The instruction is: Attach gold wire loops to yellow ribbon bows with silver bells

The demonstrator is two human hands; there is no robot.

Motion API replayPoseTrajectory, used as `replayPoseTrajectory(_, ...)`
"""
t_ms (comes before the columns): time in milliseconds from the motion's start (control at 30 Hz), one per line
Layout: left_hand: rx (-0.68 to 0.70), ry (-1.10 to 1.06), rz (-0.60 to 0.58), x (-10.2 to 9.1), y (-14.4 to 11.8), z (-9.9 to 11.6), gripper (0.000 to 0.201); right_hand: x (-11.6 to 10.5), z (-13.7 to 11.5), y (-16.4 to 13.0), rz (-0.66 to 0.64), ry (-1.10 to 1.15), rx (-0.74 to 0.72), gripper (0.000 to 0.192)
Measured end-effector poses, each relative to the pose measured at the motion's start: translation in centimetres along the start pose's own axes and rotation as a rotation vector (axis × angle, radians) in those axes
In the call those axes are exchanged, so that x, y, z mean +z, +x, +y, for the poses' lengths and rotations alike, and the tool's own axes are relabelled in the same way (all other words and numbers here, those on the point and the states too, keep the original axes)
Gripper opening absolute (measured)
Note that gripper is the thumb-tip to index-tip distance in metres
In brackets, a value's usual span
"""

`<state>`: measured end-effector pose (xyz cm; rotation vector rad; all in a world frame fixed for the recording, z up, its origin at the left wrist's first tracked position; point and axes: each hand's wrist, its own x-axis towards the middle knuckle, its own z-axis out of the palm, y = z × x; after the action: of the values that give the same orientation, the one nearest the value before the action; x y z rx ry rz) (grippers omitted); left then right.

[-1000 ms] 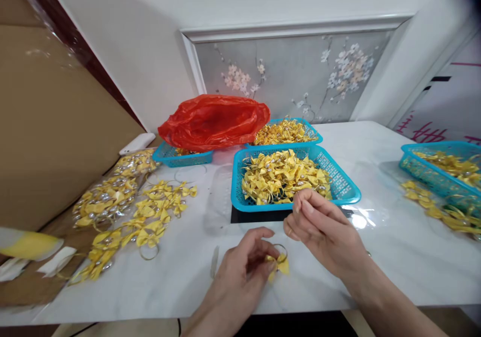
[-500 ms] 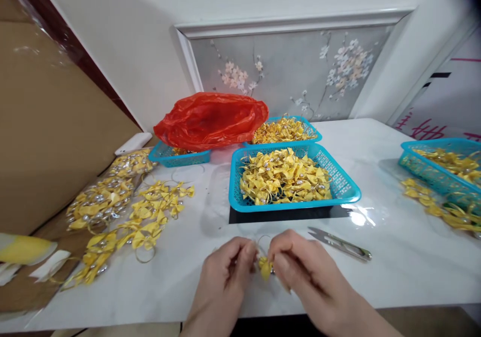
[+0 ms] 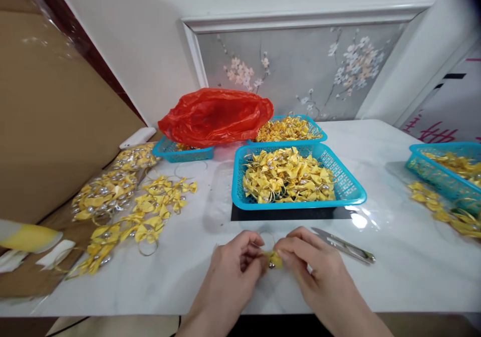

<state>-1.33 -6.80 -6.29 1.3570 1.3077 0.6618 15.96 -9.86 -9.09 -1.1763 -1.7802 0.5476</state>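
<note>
Both hands meet low over the white table (image 3: pixel 394 272): your left hand (image 3: pixel 233 272) and right hand (image 3: pixel 311 269) pinch the same small yellow bow (image 3: pixel 275 260), fingertips closed on it from either side. A second ago the right hand hung higher, off the bow; now it's down on it. Snips (image 3: pixel 343 245) lie just right; the blue basket (image 3: pixel 353 189) sits behind.

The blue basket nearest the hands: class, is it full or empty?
Full. The basket holds a heap of yellow bows that covers nearly all of its floor; only a strip at its right side shows bare mesh.
</note>
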Motion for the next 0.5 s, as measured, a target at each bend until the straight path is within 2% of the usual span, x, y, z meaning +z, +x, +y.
replayPoseTrajectory(267, 0.084, 0.076, 0.054, 0.0, -0.2, -0.8, 0.007, 1.9, 0.5, -0.3, -0.057, -0.248, -0.012, 0.028)
replayPoseTrajectory(500, 0.095, 0.059, 0.071, 0.3, 0.6, -1.3, 0.009, 1.9, 1.0, -0.4, -0.058, -0.325, -0.048, 0.033)
